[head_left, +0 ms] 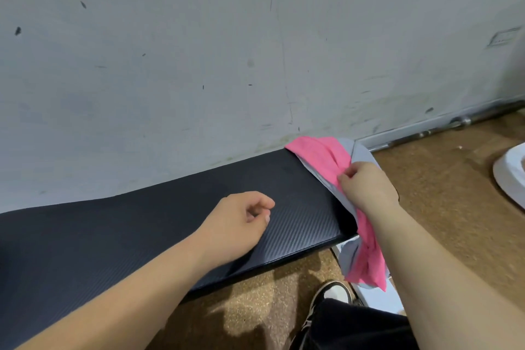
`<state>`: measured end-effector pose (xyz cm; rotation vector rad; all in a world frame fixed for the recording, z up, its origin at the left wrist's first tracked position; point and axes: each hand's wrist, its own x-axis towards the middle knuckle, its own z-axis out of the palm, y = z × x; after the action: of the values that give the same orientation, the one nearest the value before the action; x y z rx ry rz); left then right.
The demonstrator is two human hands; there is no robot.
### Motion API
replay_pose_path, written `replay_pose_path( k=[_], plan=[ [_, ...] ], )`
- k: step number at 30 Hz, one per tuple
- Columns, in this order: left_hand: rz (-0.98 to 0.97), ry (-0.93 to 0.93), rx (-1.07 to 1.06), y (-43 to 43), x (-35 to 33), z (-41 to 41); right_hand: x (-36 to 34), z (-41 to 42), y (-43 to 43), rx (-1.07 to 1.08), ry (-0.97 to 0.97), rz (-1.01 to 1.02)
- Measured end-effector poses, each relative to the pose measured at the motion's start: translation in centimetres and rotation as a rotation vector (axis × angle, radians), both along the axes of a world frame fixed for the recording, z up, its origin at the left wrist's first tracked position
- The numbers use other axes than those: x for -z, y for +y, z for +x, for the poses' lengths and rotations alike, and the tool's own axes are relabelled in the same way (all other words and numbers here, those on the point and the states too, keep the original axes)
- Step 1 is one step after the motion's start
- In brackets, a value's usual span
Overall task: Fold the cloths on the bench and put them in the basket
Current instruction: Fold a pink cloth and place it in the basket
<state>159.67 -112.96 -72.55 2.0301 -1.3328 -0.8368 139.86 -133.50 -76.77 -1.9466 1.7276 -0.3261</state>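
A black padded bench runs along the wall. At its right end a pink cloth lies on a grey cloth; both drape over the bench's end and hang down toward the floor. My right hand pinches the pink cloth near the bench's right edge. My left hand hovers over the bench top with fingers loosely curled, holding nothing. A white basket rim shows at the right edge of the view.
A scuffed wall stands right behind the bench. A metal bar lies along the wall's foot on the brown floor. My shoe and dark trouser leg are below the bench's right end.
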Motion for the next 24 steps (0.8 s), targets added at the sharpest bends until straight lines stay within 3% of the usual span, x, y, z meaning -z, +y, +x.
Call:
replay_pose_path(
  k=[5,9,14,19,22,24],
  plan=[
    [-0.005,-0.005,0.007,0.0,-0.2,-0.6,-3.3,1.3,1.0,0.023,-0.029,-0.152],
    [-0.044,-0.030,0.015,-0.6,-1.0,-1.0,-6.3,2.8,3.4,-0.140,-0.313,-0.271],
    [-0.288,-0.084,-0.045,-2.9,-3.3,0.1,-8.7,4.0,7.7,-0.431,-0.594,-0.154],
    [-0.245,-0.258,0.300,-3.8,-4.9,2.9,-10.2,4.6,10.5,-0.762,-0.699,0.071],
    [-0.183,-0.264,0.180,-2.0,-5.3,4.1,-10.5,4.6,10.4,-0.729,-0.737,0.096],
    [-0.171,-0.174,0.043,-0.5,-6.0,5.0,-10.4,4.7,9.9,-0.659,-0.696,0.091]
  ],
)
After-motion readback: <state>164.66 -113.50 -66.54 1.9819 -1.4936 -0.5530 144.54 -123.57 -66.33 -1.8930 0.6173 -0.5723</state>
